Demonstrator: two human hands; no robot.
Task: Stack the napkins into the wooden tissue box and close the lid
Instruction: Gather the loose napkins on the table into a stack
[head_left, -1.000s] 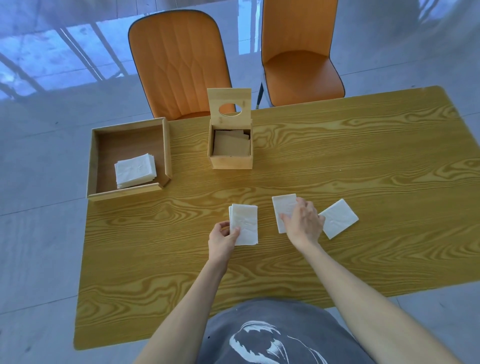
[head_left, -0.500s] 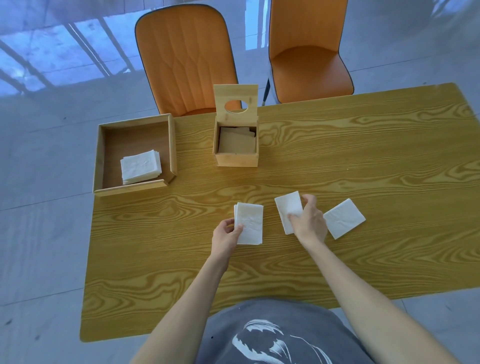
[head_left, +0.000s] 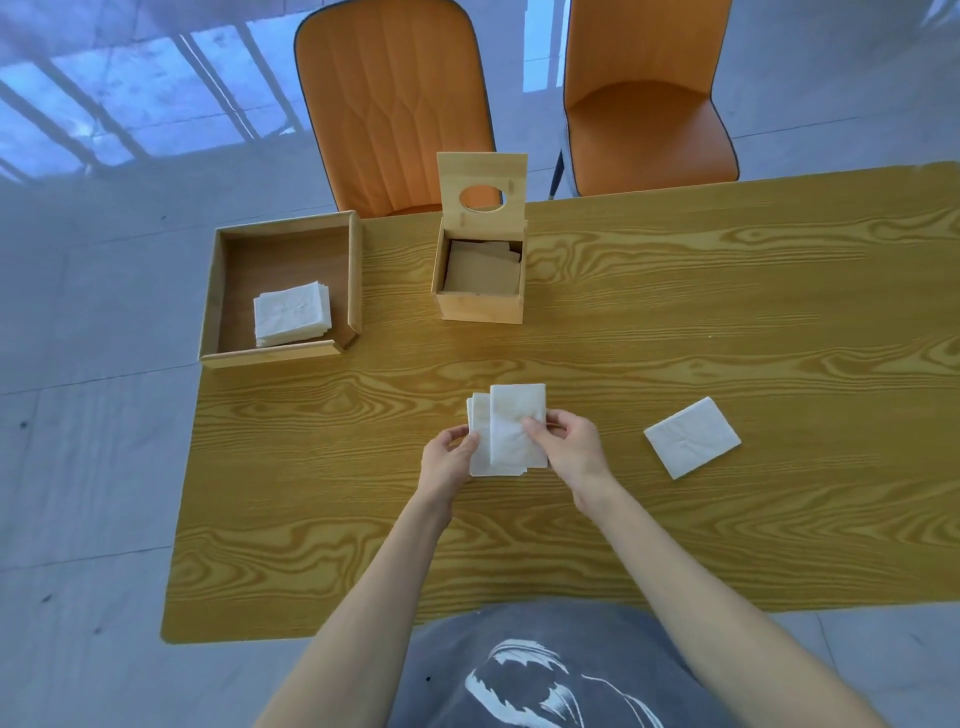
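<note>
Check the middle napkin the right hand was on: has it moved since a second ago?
Yes. The right hand has carried that napkin left onto the left hand's stack, away from the lone napkin lying on the table.

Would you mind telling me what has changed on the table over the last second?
The right hand picked up the middle napkin and carried it leftward onto the pile held by the left hand. The lone napkin on the right, the tissue box with its lid up, and the tray with its napkins stayed put.
</note>
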